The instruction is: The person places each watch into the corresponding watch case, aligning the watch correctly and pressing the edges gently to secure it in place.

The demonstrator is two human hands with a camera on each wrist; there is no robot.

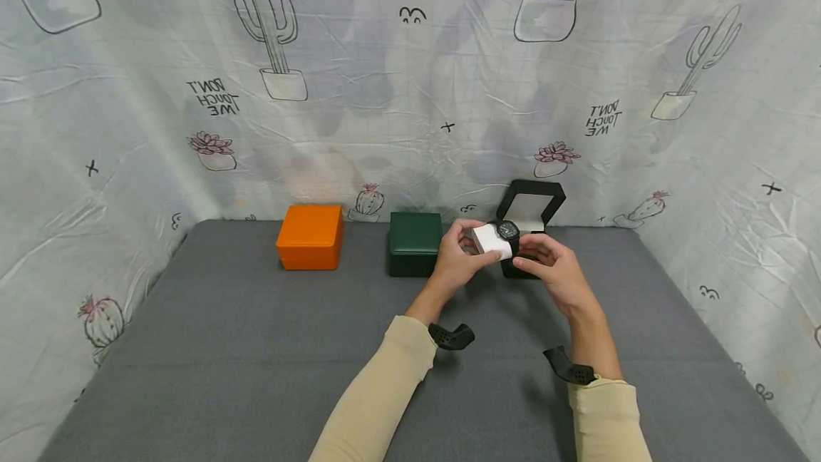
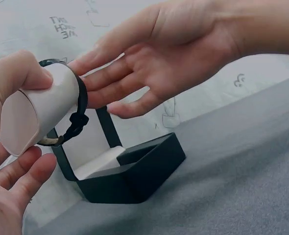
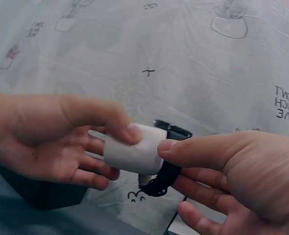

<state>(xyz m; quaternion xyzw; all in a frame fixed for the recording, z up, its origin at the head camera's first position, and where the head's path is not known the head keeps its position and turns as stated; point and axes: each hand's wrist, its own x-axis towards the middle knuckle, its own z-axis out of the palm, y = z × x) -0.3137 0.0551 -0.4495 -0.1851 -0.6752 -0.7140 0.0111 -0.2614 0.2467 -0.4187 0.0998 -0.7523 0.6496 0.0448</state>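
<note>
In the head view my left hand [image 1: 455, 260] grips a white watch cushion [image 1: 490, 241], its thumb on top and fingers beneath. Strapped round the cushion's right end is a black wristwatch [image 1: 509, 230] with a dark dial. My right hand [image 1: 559, 271] pinches the watch's strap, thumb on the near side and fingers behind, as the right wrist view shows. Below and behind both hands stands a black watch box [image 2: 110, 188] with its lid raised and a pale lining inside. The watch and cushion are held up above the box, which they partly hide in the head view.
Left of the hands a dark green box [image 1: 415, 241] stands closed, with a closed orange box [image 1: 311, 237] farther left. All the boxes sit along the back of the grey cloth-covered table [image 1: 256, 348]. A white curtain [image 1: 385, 91] with cactus drawings surrounds the table's back and sides.
</note>
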